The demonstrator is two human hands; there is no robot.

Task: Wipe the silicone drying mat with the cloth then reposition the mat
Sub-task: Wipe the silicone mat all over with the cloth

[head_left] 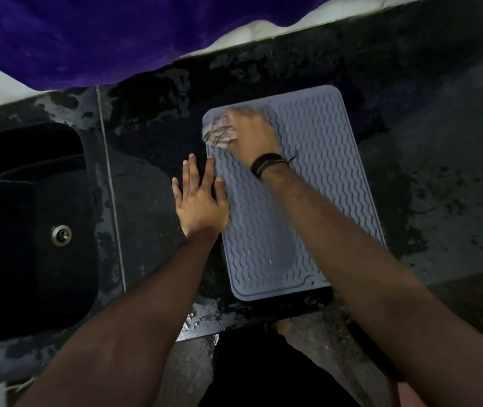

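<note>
While I lean over: my two arms reach down onto the dark wet bench (440, 136).
Mat: the grey silicone drying mat (308, 186) lies flat on the bench, right of the black sink (37, 230).
Mat axis: its long axis runs away from me, far end tipped a little to my left; wavy ribs run the same way.
Right hand: my right hand (249, 133) presses the pale cloth (219, 133) onto the mat's far left corner; blurred, so I cannot tell how its fingers lie.
Left hand: my left hand (202, 198) lies flat, fingers straight, across the mat's left edge, partly on the bench.
Wrist: dark bands (266, 165) circle my right wrist.
Behind: purple fabric (87, 33) hangs past the bench's far edge.
</note>
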